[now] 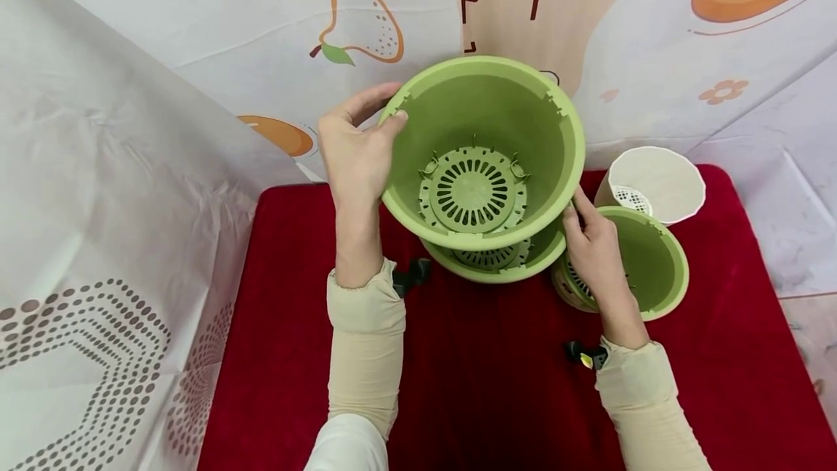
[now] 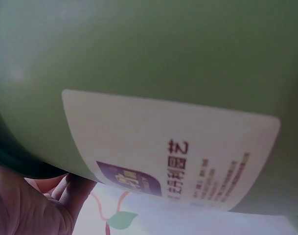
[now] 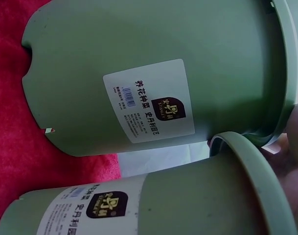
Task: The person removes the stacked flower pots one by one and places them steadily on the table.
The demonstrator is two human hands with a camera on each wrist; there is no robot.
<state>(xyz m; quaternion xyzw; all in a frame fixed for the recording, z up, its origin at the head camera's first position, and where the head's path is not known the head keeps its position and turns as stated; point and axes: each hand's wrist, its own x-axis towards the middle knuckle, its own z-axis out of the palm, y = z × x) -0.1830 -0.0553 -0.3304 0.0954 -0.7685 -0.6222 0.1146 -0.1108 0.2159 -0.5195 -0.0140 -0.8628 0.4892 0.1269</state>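
A large green flowerpot (image 1: 484,107) with a slotted base tilts toward the head camera above the table. My left hand (image 1: 360,147) grips its rim at the upper left, thumb over the edge inside and fingers outside. At the lower right, my right hand (image 1: 593,249) holds the same rim. Below this pot, a second green flowerpot (image 1: 497,275) is largely hidden by it. In the left wrist view, a pale label (image 2: 173,147) shows on a green pot wall. Two labelled green pot walls (image 3: 139,34) fill the right wrist view, with part of my hand at its right edge.
A smaller green pot (image 1: 654,260) stands at the right, partly behind my right hand. Behind it is a white pot (image 1: 660,180) with a perforated disc inside. Red cloth (image 1: 288,355) covers the table, and a printed curtain (image 1: 248,13) hangs close behind.
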